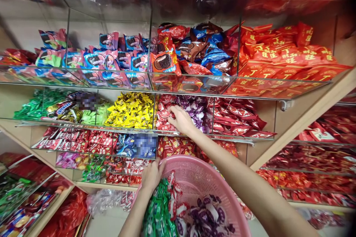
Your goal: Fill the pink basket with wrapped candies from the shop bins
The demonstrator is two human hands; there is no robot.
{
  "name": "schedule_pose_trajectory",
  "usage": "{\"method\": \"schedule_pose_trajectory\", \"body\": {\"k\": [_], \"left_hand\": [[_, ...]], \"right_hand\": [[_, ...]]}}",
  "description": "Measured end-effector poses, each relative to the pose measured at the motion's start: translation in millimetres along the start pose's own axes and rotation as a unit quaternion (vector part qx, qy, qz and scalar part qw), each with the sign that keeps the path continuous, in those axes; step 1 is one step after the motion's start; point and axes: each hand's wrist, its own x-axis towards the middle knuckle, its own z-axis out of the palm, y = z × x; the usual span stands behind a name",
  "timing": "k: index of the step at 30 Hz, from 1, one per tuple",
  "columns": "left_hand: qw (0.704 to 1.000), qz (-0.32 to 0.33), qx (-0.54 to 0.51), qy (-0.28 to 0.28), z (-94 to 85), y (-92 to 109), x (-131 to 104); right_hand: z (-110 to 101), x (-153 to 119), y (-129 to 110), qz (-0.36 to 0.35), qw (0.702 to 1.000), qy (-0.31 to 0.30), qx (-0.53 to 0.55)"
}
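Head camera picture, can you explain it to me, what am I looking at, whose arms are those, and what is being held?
There is one picture, taken by a camera worn on a person's head, looking forward and down. So the two bare arms coming from the bottom edge are that person's own.

They stand before glass-fronted shelves split into compartments full of wrapped sweets. The right hand reaches into a middle compartment and rests on red-and-white wrapped candies, beside purple ones; whether its fingers have closed on one I cannot tell.

The left hand has a grip on the rim of a pink plastic basket. Inside lie green, red-and-white and purple sweets.

Further left are yellow candies; above, bigger snack packets.
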Motion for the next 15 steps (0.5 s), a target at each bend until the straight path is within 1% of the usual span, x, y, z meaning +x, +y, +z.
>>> {"method": "schedule_pose_trajectory", "body": {"k": [4,11,15], "left_hand": [[1.0,0.003,0.001,0.004,-1.8,1,-1],[1.0,0.004,-0.003,-0.001,-3.1,1,-1],[1.0,0.006,0.003,-0.004,-3.8,2,-1]], "right_hand": [[-2,0,-2,-0.006,1.0,-0.017,-0.016],[-12,-3,-13,-0.019,0.996,-0.059,-0.06],[-14,-3,-14,-0.02,0.996,-0.059,-0.064]]}}
